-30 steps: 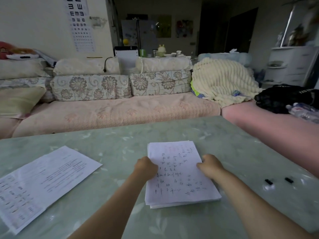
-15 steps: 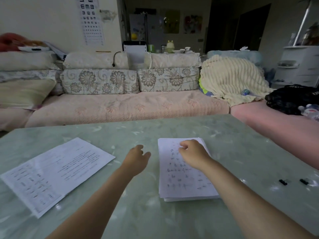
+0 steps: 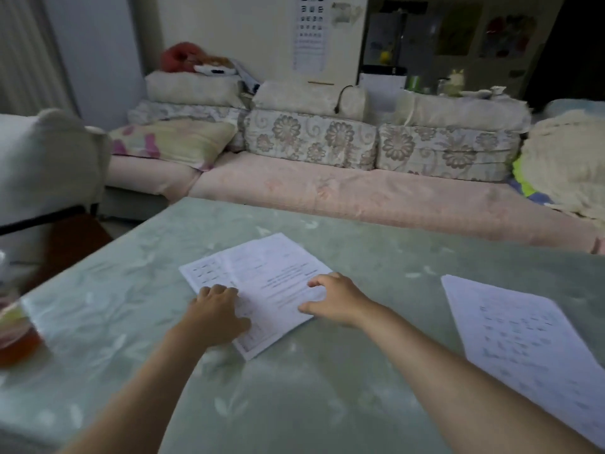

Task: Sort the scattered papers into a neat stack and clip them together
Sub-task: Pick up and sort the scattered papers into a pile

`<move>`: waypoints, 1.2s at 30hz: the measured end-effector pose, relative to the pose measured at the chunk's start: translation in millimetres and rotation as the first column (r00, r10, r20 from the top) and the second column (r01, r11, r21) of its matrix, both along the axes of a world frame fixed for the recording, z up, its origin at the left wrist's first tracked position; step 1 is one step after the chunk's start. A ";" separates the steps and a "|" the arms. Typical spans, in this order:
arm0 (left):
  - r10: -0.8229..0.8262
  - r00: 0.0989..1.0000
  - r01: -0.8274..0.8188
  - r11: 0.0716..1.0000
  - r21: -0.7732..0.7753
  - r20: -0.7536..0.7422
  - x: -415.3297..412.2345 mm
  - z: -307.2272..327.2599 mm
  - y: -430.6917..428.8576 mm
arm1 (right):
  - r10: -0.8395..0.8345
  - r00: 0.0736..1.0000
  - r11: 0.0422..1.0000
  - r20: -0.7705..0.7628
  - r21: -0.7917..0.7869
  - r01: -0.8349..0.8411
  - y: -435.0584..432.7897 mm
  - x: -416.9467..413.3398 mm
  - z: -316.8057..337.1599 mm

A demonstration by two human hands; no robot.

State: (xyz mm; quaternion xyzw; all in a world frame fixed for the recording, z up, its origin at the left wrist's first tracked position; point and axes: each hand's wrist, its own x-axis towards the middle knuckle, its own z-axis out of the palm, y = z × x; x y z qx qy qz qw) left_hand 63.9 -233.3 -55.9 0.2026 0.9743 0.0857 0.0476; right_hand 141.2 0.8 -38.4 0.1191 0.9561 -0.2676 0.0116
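Note:
Two overlapping white printed sheets [image 3: 262,273] lie askew in the middle of the pale green table [image 3: 294,404]. My left hand [image 3: 216,314] lies flat on their near left part, fingers fairly straight. My right hand [image 3: 334,298] rests on their right edge with fingers spread and bent, thumb near the sheets' lower right side. A squared stack of papers [image 3: 523,342] with rows of small print lies apart at the right of the table, with no hand on it.
A cup of reddish drink [image 3: 13,332] stands at the table's left edge. A pink sofa [image 3: 360,191] with floral cushions runs behind the table. A white chair back [image 3: 42,158] stands at the far left.
Both hands left the stack and went left to the loose sheets. The view swung left, so the stack now lies at the right and the clips are out of view.

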 end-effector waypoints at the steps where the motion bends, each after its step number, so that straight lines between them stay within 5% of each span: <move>1: -0.006 0.997 0.007 1.000 -0.014 0.079 -7.8 -2.6 -13.9 | 0.059 0.998 0.998 0.032 0.022 -0.059 -13.5 -8.8 -2.0; 4: -0.073 0.968 0.080 0.997 -0.022 0.239 -18.7 -10.0 -41.5 | 0.233 0.951 0.955 0.204 0.138 -0.264 -53.0 -26.3 -14.8; 7: -0.105 0.984 0.106 0.994 -0.002 0.146 -20.7 -16.5 -48.3 | 0.264 0.930 0.918 0.255 0.231 -0.323 -73.2 -36.4 -33.4; 14: -0.002 0.993 0.015 0.993 0.113 -0.119 -26.7 -23.2 -34.5 | 0.254 0.949 0.927 0.184 0.233 -0.293 -75.4 -36.3 -24.0; 22: 0.134 0.965 -0.076 0.965 0.250 -0.223 -17.9 -14.6 -11.0 | 0.183 0.979 0.976 -0.093 0.135 -0.170 -48.2 -26.6 -20.3; 24: 0.260 0.959 -0.184 0.870 0.457 -0.109 -14.5 -10.3 -7.3 | 0.194 0.973 0.976 -0.127 0.126 -0.179 -41.5 -23.0 -19.1; 26: 0.329 0.923 -0.376 0.668 0.642 0.199 -9.3 -0.8 -3.9 | 0.186 0.977 0.978 -0.107 0.117 -0.173 -35.6 -17.5 -14.9; 30: 0.171 0.788 -0.616 0.236 0.752 0.591 2.5 17.2 -1.6 | 0.226 0.961 0.970 -0.158 0.125 -0.208 -29.2 -8.3 -12.4; 32: 0.050 0.733 -0.674 0.187 0.715 0.678 3.3 18.5 -1.6 | 0.290 0.951 0.952 -0.107 0.136 -0.275 -31.0 -2.1 -12.1; 36: 0.064 0.680 -0.704 0.334 0.626 0.730 1.5 17.7 -6.3 | 0.450 0.891 0.883 0.064 0.118 -0.455 -47.0 16.5 -9.5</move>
